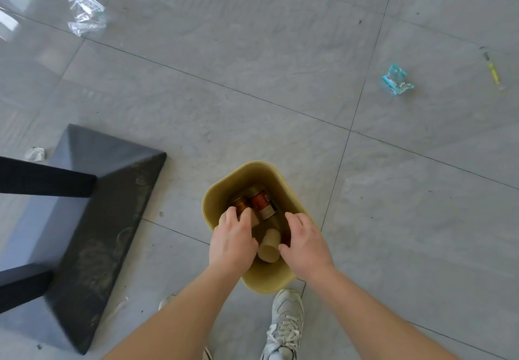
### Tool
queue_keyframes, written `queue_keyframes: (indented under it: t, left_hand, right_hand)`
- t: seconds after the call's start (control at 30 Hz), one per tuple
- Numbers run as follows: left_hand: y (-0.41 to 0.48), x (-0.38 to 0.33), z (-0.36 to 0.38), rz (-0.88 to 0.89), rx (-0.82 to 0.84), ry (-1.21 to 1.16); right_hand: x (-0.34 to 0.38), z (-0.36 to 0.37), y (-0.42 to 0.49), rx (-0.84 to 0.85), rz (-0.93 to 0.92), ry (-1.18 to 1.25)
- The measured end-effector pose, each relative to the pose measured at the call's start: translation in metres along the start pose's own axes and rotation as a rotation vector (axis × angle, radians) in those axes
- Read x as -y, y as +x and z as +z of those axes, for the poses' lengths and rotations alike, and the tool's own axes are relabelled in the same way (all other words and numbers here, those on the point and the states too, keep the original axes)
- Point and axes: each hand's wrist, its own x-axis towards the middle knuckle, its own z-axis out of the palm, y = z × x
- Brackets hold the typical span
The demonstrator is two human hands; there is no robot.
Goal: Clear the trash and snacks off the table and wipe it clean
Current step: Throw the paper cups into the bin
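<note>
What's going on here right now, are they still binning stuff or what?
A person stands over a yellow-green bin on the tiled floor, with both the left hand and the right hand spread open over its mouth. Inside lie cans and a paper cup. Nothing appears gripped. A clear plastic wrapper, a blue wrapper and a crumpled tissue lie on the floor. The dark table base stands at left.

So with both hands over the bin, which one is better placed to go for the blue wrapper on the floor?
The right hand. The blue wrapper lies on the tiles to the right of the yellow bin, on that hand's side; the left hand would probably have to cross over.
</note>
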Motion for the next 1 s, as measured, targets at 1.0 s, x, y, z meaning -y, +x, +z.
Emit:
queue_keyframes:
  t: [1.0]
  left_hand:
    - [-0.105, -0.014, -0.196, 0.058, -0.157, 0.003]
  right_hand:
    - [0.104, -0.14, -0.091, -0.07, -0.094, -0.042]
